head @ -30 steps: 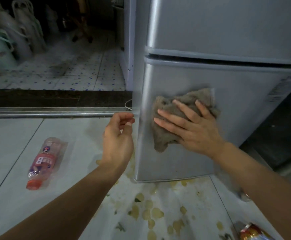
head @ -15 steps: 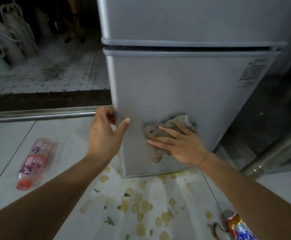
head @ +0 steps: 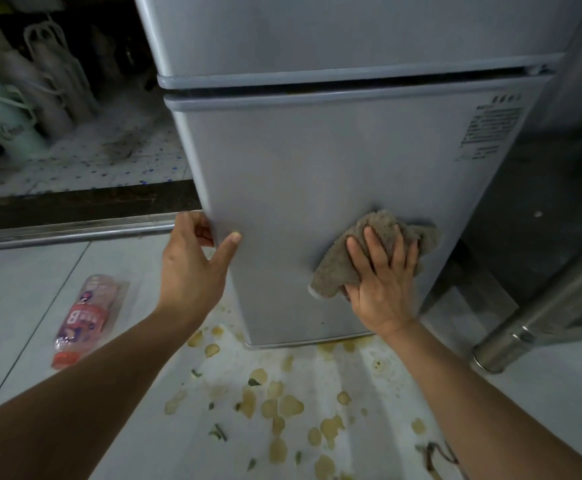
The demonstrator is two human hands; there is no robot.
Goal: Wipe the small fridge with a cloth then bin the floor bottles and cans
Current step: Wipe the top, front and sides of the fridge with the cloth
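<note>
The small silver fridge point(head: 317, 174) stands in front of me on the tiled floor. My right hand point(head: 383, 278) presses a grey-brown cloth point(head: 369, 251) flat against the lower door, near its right side, fingers straight. My left hand point(head: 196, 265) grips the lower door's left edge, thumb on the front face and fingers curled round the side. A clear plastic bottle point(head: 83, 317) with a pink label and an orange cap lies on its side on the floor to the left.
Yellowish spill spots and green scraps point(head: 282, 407) cover the tiles below the fridge. A metal threshold rail point(head: 68, 232) crosses the floor at left, with white containers point(head: 16, 109) beyond it. A steel pole point(head: 511, 337) slants down at right.
My right hand has slid the cloth to the right across the lower door. My left hand has closed on the door's left edge and stays there. The view has shifted; the can at bottom right has left it.
</note>
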